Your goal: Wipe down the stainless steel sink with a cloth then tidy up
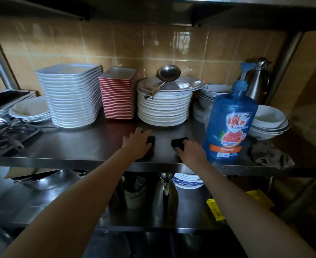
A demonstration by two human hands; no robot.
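Observation:
Both my hands reach onto a steel shelf (75,146). My left hand (136,143) lies palm down with spread fingers on a dark scouring pad (152,141) near the shelf's front edge. My right hand (192,151) rests on a second dark pad (178,142), which sticks out to the left of its fingers. Whether the right fingers curl round that pad is hidden by the back of the hand. A grey cloth (270,155) lies crumpled at the shelf's right end. The sink is out of view.
A blue dish-soap bottle (229,123) stands just right of my right hand. Behind are stacks of white plates (71,95), red-rimmed dishes (118,94), round plates (164,107) with a ladle (164,77), and bowls (268,121). Utensils (2,131) lie at left; a kettle (164,192) stands below.

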